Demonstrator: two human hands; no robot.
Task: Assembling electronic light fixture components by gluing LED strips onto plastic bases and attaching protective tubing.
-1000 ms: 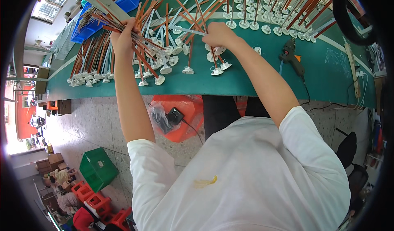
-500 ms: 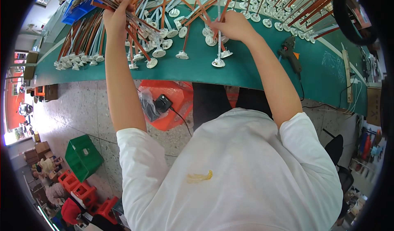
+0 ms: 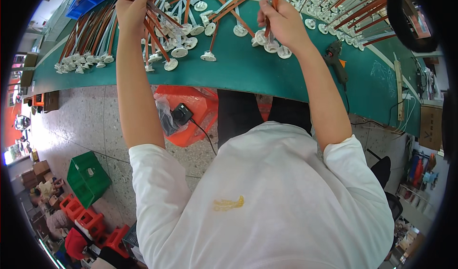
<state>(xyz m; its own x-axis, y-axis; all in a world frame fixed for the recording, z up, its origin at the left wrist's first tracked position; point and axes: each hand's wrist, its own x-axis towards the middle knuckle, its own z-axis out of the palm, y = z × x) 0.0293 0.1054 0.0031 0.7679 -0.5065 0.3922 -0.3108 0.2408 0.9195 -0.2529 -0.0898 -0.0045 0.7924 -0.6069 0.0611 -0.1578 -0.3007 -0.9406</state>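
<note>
My left hand (image 3: 132,13), at the upper left over the table, is closed around a bundle of thin brown and silver-grey sticks (image 3: 151,29) that end in white round bases (image 3: 179,52). At the upper middle right, my right hand (image 3: 285,26) grips a few sticks of the same sort. Their white bases (image 3: 271,46) hang together below my fingers. Between my hands, loose sticks (image 3: 232,7) lie crossed on the table, and one stick with a white base (image 3: 208,56) lies apart nearer the front edge. The upper ends of the held sticks run out of view.
On the green table (image 3: 229,75), more based sticks (image 3: 90,40) lie at left and others (image 3: 329,16) at far right. A blue bin (image 3: 88,5) is at the back left. A black glue gun (image 3: 339,68) with its cord lies right of my right forearm. A red stool (image 3: 191,121) stands below the edge.
My right hand has moved right and slightly forward, and the stick bases it holds are now gathered closer together. My left hand keeps its bundle. The whole view has shifted slightly.
</note>
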